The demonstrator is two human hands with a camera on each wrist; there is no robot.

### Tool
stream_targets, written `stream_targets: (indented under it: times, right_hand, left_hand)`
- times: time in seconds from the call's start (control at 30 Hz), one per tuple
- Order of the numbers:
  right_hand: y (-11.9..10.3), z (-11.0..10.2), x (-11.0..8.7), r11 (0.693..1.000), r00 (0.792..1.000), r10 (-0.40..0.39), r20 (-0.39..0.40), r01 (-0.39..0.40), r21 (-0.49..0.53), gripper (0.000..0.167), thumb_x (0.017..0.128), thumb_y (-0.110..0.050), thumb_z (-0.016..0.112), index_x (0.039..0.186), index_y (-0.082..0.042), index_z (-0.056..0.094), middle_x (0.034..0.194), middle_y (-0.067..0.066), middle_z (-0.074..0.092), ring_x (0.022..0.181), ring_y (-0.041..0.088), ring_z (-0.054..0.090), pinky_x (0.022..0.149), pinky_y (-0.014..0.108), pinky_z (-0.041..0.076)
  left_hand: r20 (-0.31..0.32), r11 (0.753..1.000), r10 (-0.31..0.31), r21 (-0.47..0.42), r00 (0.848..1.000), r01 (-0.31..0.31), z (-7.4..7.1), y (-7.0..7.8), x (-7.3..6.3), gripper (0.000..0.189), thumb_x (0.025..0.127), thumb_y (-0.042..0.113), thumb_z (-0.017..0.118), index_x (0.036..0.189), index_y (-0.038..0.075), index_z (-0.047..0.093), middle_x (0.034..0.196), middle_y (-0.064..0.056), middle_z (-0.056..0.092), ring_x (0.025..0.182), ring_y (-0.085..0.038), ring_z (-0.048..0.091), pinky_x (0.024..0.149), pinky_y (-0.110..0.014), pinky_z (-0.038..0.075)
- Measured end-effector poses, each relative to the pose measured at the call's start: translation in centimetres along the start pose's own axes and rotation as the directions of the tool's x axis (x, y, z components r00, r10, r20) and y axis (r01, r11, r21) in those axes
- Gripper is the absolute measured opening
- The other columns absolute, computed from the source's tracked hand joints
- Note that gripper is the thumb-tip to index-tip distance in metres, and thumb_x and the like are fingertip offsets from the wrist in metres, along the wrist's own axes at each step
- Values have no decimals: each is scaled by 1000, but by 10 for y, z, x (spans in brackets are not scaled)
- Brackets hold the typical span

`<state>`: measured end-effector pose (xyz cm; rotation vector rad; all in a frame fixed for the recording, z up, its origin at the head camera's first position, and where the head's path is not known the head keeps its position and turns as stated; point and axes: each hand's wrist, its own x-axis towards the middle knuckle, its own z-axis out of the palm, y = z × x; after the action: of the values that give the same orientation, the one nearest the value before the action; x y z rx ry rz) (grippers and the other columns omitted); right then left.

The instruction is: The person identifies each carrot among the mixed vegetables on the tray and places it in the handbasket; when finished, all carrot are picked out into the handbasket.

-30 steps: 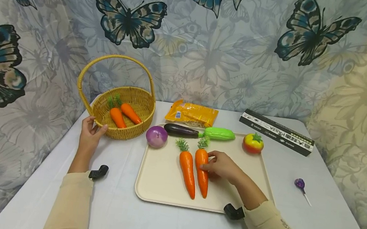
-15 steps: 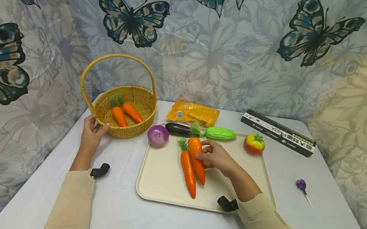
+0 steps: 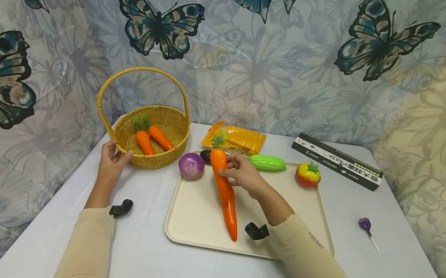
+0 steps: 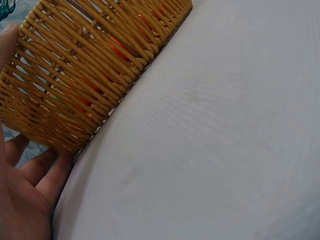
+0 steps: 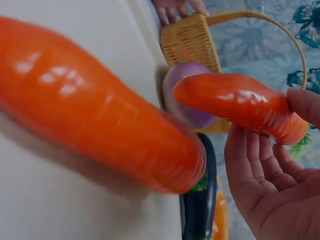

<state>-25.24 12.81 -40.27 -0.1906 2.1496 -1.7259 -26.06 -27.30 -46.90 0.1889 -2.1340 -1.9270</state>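
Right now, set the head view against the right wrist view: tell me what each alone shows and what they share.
Only the head view shows the green vegetable, the tomato, the lollipop and the pasta box.

Only the right wrist view shows the thick end of the tray carrot, which the held carrot hides from the head camera.

Both show the right hand gripping the held carrot, the left hand at the basket, the purple onion, the tray, the orange packet and part of the eggplant.
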Motion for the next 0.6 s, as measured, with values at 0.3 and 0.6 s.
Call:
stream_targets:
  times: [0.3,0.6]
  right_hand:
    - [-16,25,21,999,998,-38,44,36,39,51,88,-14,73,131,-5,48,110,14,56,97,26,59,81,43,57]
    - [-27,44,51,996,997,-53,54,49,73,48,87,-16,74,127,-7,49,108,14,55,94,27,62,78,42,57]
  left_hand:
    - [2,1000,15,0,1000,-15,0,-4,1,72,91,23,70,144,8,23,162,-7,9,142,-31,25,113,-44,28]
    - [-26,1000,10,-2,1000,-11,-1,-16,8,70,90,26,71,144,14,27,162,-3,10,142,-28,26,113,-42,28]
